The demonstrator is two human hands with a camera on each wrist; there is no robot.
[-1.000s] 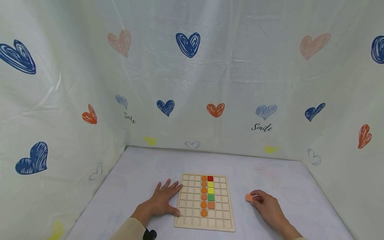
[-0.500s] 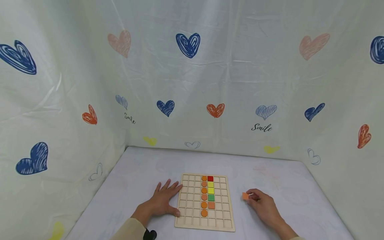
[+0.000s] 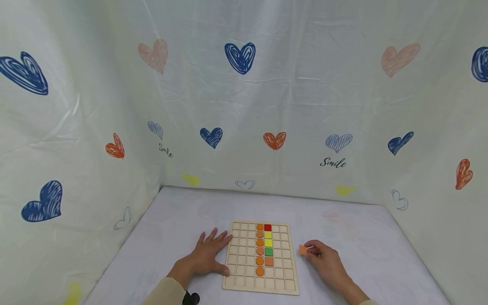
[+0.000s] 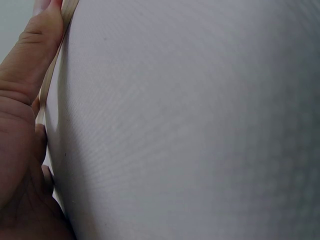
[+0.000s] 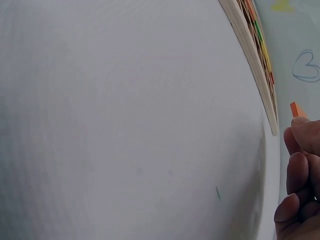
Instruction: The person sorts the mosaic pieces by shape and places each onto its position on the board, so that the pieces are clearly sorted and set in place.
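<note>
A wooden grid board point(image 3: 240, 281) lies on the table in the head view. One of its columns carries several orange round pieces point(image 3: 260, 242); the column to the right has square tiles in red, yellow, green point(image 3: 268, 251) and orange. My left hand point(image 3: 203, 256) has its fingers spread, with fingertips and thumb touching the board's left edge. To the right of the board, my right hand point(image 3: 324, 258) pinches an orange square tile point(image 3: 303, 249) between thumb and fingers. In the right wrist view that tile point(image 5: 296, 109) sticks out beyond the fingertips, apart from the board.
A white table point(image 3: 190, 207) stretches around the board. White curtains point(image 3: 289, 106) printed with hearts stand behind it and at both sides. A black rounded object point(image 3: 190, 298) sits by the left wrist.
My right hand has moved left with the orange tile, closer to the board's right edge. The left hand and the pieces on the board stay where they were.
</note>
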